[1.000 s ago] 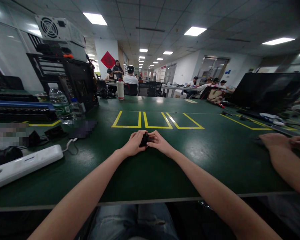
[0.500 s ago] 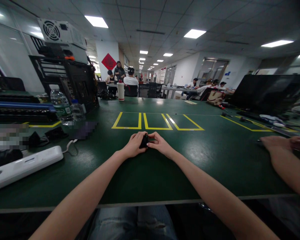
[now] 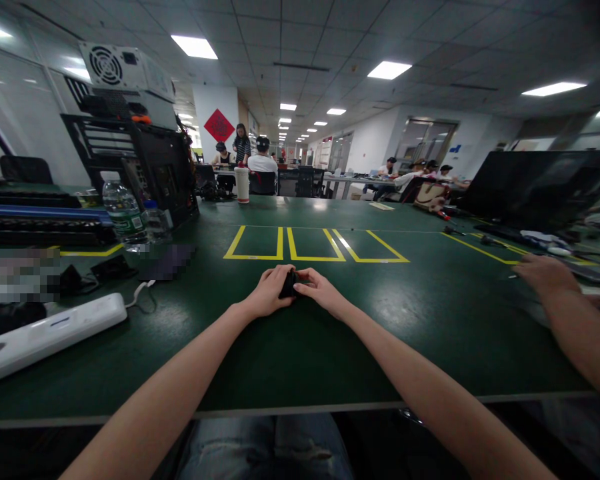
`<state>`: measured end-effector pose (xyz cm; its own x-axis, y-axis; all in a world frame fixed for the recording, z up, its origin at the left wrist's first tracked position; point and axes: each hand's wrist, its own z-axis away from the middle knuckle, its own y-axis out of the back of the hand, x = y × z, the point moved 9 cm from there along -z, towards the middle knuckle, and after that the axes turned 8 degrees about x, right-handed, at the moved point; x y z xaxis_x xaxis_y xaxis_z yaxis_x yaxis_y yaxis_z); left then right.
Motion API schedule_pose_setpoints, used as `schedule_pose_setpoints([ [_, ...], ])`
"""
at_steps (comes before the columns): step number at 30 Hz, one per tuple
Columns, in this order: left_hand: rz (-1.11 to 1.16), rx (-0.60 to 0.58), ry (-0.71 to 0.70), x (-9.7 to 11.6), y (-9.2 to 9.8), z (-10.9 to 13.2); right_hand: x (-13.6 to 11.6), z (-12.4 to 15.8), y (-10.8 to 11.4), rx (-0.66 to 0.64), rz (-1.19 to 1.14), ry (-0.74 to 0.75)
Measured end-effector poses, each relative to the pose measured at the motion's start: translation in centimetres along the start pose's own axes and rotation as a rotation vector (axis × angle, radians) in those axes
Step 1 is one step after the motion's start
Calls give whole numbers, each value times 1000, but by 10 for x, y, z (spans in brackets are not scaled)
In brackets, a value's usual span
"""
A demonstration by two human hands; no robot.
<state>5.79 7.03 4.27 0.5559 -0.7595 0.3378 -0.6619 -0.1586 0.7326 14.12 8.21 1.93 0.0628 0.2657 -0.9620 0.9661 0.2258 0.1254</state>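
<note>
A small black object [image 3: 288, 285], too covered by fingers for its kind to show, is between my two hands near the middle of the green table [image 3: 300, 360]. My left hand [image 3: 270, 291] is closed around its left side, fingers over the top and thumb at the near edge. On its right side my right hand [image 3: 317, 289] is closed, with thumb and fingertips pressed to it. Just beyond the hands are yellow tape outlines [image 3: 316, 259] on the tabletop.
At left lie a white power strip [image 3: 55, 337] and dark adapters [image 3: 113, 267], with water bottles [image 3: 123, 213] and a computer case [image 3: 165, 167] behind. A cup [image 3: 241, 185] stands far back. Another person's hand [image 3: 545, 273] works at right, near a black monitor [image 3: 540, 187].
My hands stay on the black object, the right fingers now slightly closer together. The other person's hand at right has risen and shifted a little.
</note>
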Motion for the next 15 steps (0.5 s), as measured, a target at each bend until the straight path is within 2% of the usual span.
schedule_pose_setpoints([
  [4, -1, -4, 3, 0, 0, 0, -7, 4, -3, -56, -36, 52],
  [15, -4, 9, -1, 1, 0, -1, 4, -3, 2, 50, 10, 4],
])
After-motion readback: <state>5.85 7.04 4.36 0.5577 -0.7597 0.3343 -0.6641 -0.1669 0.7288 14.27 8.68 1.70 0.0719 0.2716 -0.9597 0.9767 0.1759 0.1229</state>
